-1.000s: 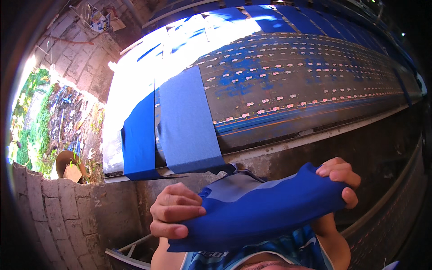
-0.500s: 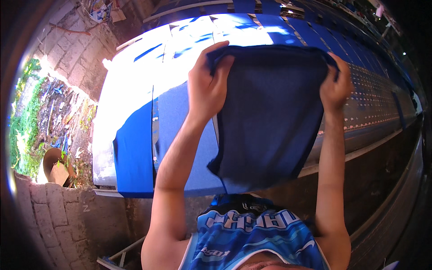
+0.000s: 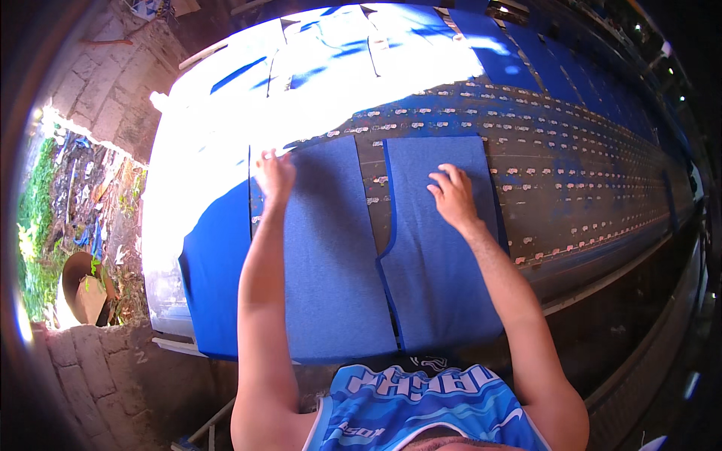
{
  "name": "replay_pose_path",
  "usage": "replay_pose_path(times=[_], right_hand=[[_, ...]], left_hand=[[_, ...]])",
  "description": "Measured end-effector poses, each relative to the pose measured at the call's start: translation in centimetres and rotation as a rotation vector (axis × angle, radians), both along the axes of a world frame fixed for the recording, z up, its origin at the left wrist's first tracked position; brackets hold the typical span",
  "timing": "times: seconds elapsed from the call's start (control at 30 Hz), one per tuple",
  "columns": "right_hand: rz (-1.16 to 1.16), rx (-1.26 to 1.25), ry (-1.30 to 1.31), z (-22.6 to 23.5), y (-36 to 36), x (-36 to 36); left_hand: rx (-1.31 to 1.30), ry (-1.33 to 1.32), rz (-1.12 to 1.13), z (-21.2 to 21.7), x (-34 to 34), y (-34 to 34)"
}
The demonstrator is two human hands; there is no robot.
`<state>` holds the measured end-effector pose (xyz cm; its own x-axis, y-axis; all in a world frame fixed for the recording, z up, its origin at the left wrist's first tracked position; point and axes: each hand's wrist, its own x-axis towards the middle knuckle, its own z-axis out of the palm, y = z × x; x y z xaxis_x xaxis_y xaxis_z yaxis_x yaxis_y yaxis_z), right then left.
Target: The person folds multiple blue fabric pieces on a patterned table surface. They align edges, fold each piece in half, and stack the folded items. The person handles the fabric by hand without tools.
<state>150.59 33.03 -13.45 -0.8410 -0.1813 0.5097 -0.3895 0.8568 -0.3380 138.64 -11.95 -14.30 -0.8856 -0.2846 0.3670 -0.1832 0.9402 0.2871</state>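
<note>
A blue cut fabric piece [image 3: 444, 278] with a darker edge and a curved notch on its left side lies flat on the long dark table [image 3: 560, 203]. My right hand [image 3: 455, 197] is over its upper part, fingers spread and holding nothing. A second blue fabric piece [image 3: 331, 278] lies just left of it, a narrow gap between them. Near that piece's upper left corner is my left hand [image 3: 276, 177], its fingers apart and slightly bent, with no cloth in them. A brighter blue fabric piece [image 3: 218, 278] lies farther left.
Rows of small pale marks cover the tabletop. More blue fabric pieces [image 3: 496, 52] lie along its far side, and strong sunlight washes out the far left. Beyond the left end are a brick wall [image 3: 113, 68], plants [image 3: 45, 195] and a round brown container [image 3: 75, 282].
The dark blue cloth that both hands held up by its upper corners now lies flat on the table. Both hands have let go; the left has moved left and down, the right inward and down.
</note>
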Motion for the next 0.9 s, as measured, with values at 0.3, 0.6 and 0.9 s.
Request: replay_pose_path(times=[0.3,0.6,0.9], right_hand=[[0.078,-0.061,-0.044,0.9,-8.2,1.1],[0.413,-0.339,-0.237,1.9,-15.0,6.5],[1.223,-0.856,-0.615,12.6,-18.9,24.6]], left_hand=[[0.205,0.130,-0.087,0.9,2.9,-6.7],[0.686,0.230,-0.351,16.0,22.7,4.8],[1.220,0.469,-0.770,23.0,41.9,10.5]])
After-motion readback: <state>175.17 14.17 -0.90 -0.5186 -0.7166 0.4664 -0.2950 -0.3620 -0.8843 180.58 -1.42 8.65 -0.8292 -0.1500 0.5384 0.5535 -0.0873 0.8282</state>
